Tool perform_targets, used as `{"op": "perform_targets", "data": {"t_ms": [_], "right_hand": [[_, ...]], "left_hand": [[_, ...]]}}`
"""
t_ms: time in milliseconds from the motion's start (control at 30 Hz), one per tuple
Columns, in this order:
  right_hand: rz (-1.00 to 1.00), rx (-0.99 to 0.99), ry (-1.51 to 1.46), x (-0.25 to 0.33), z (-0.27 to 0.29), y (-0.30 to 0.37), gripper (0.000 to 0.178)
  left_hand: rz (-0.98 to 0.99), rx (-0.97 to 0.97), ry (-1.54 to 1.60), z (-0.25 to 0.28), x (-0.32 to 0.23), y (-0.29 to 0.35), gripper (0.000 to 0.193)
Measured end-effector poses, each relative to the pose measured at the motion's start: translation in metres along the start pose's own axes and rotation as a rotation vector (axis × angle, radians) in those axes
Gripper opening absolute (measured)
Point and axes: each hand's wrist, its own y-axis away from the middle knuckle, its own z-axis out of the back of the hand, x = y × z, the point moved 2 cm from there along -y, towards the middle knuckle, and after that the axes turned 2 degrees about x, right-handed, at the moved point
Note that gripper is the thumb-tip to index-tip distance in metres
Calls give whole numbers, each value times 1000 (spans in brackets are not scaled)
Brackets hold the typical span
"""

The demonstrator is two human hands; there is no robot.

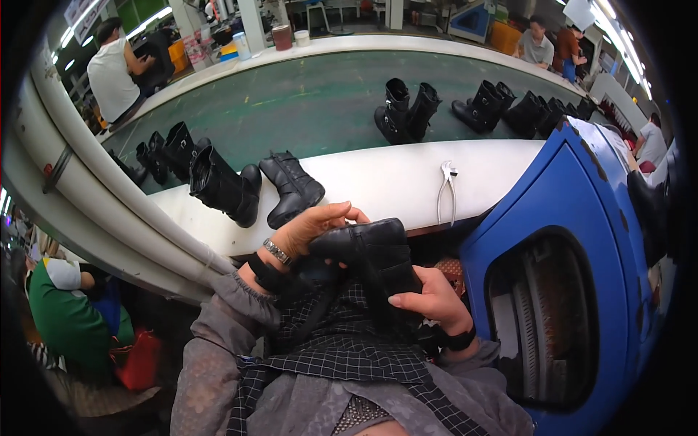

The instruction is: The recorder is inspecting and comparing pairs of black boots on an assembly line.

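Note:
A black boot [374, 251] lies across both my hands, close above my lap. My left hand [313, 231] is wrapped round its toe end, and a metal watch circles that wrist. At the boot's shaft, my right hand [431, 299] grips with the thumb lying along the leather. Beneath the toe, another dark shape is partly hidden, and I cannot tell what it is. Ahead of my left hand, two black boots stand on the white ledge: one with its shaft up [222, 189], the other tilted beside it [291, 187]. Metal pincers [446, 192] lie on the ledge to the right.
A green conveyor belt [291, 109] runs beyond the white ledge [363, 171], carrying several black buckled boots [407, 112]. To my right stands a blue machine [618, 291] with a dark window. Thick pale pipes [109, 174] rise at left. Several people work around the line.

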Motion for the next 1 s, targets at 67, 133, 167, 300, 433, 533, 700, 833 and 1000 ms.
{"op": "perform_targets", "data": {"t_ms": [67, 133, 167, 300, 433, 533, 700, 833, 1000], "right_hand": [[63, -71, 45, -2, 1, 3, 28], [89, -165, 85, -4, 2, 8, 28], [128, -200, 82, -5, 4, 11, 29], [220, -382, 209, -9, 12, 26, 30], [237, -566, 333, -15, 21, 47, 31], [343, -701, 680, -12, 30, 59, 47], [212, -891, 341, -15, 11, 79, 49], [275, -1015, 326, -7, -2, 87, 43], [310, -1036, 147, -6, -12, 91, 36]], "left_hand": [[-41, 44, -106, 0, -12, -3, 59], [-62, -52, -253, 2, -19, -13, 53], [-71, -81, -309, 3, -24, -20, 53], [-23, -232, -549, 10, -41, -52, 47], [-15, -334, -766, 23, -54, -105, 46], [-6, -364, -917, 35, -58, -148, 46], [0, -307, -1059, 42, -59, -201, 48], [-47, -247, -1003, 44, -55, -225, 45], [-31, -244, -922, 50, -52, -246, 36]]}}
